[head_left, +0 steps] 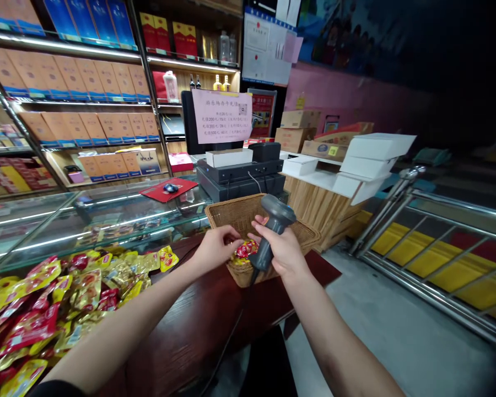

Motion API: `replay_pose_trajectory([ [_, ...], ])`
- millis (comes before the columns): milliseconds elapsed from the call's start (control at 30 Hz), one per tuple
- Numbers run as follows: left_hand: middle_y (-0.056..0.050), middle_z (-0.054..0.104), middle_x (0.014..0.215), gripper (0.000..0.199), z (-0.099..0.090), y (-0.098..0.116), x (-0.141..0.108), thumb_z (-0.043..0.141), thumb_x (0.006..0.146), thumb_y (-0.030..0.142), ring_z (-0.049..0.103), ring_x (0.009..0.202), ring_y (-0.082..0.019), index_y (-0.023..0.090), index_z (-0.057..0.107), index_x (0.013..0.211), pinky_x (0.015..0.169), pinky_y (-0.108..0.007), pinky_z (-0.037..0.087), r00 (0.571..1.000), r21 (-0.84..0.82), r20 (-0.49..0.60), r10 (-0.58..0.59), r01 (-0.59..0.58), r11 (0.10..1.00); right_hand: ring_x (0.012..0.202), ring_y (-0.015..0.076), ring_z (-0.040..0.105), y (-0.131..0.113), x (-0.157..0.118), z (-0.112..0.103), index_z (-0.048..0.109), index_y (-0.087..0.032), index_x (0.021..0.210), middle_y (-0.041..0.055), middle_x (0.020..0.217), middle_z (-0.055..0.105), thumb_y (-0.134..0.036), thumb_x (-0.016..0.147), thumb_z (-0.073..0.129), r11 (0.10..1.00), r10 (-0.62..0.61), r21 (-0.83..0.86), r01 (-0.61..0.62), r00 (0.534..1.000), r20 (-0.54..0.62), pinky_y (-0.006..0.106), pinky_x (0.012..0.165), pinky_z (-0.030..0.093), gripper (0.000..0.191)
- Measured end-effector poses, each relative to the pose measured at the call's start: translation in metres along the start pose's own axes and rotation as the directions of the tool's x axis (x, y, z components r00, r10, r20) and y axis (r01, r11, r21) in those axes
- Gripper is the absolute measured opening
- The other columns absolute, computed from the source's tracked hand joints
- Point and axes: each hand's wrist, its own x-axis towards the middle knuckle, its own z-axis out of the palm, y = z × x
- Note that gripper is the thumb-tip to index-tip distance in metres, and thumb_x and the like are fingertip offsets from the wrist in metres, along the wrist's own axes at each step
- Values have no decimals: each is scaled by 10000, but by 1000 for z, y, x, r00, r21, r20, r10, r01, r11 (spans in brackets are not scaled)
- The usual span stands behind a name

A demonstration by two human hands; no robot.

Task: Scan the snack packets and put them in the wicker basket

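My right hand [287, 251] is wrapped round the handle of a dark grey barcode scanner [265, 251], its head tilted up and a cable hanging from its lower end. Under both hands stands a wicker basket [237, 214] with red and yellow snack packets [243, 251] inside. My left hand [215, 249] is over the basket's left side, fingers curled beside the packets. Whether a packet is between those fingertips is hidden. On the left a large pile of red, yellow and gold snack packets [78, 298] spreads over the dark red table [182, 325].
Behind the basket are a cash register unit [240, 176] and a screen with a pink paper sign [222, 117]. A glass counter [107, 220] with a mouse [171, 188] lies to the left. Right are white boxes [372, 157] and a metal railing [438, 242].
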Motion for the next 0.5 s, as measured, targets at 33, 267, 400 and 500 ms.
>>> replay_pose_trajectory([
  [33, -32, 663, 728, 170, 1, -1, -7, 635, 832, 348, 570, 656, -152, 200, 664, 753, 668, -268, 422, 995, 81, 45, 90, -93, 992, 1028, 255, 655, 2, -3, 3, 614, -174, 850, 53, 1060, 678, -185, 504, 868, 999, 33, 15, -33, 999, 21, 386, 772, 621, 430],
  [267, -70, 581, 688, 374, -10, -17, -47, 362, 961, 266, 524, 711, -190, 204, 574, 659, 819, -349, 380, 928, 377, 168, 331, -371, 849, 1071, 284, 654, 15, -29, 26, 590, -190, 845, 38, 1021, 687, -167, 546, 862, 984, 152, 73, -164, 976, 157, 467, 798, 625, 405],
  [400, -66, 544, 674, 397, -37, -22, -76, 328, 968, 306, 504, 716, -197, 216, 527, 636, 836, -359, 377, 943, 358, 153, 295, -331, 873, 1093, 299, 649, 27, -50, 45, 594, -192, 868, 45, 1050, 681, -168, 567, 856, 970, 204, 82, -229, 949, 239, 475, 806, 624, 399],
  [500, -63, 512, 658, 400, -62, -22, -105, 329, 966, 339, 482, 711, -202, 222, 485, 616, 819, -367, 378, 962, 378, 123, 243, -272, 885, 1106, 305, 644, 38, -67, 62, 592, -191, 857, 47, 1056, 681, -178, 585, 851, 956, 245, 79, -281, 920, 305, 481, 809, 623, 376],
])
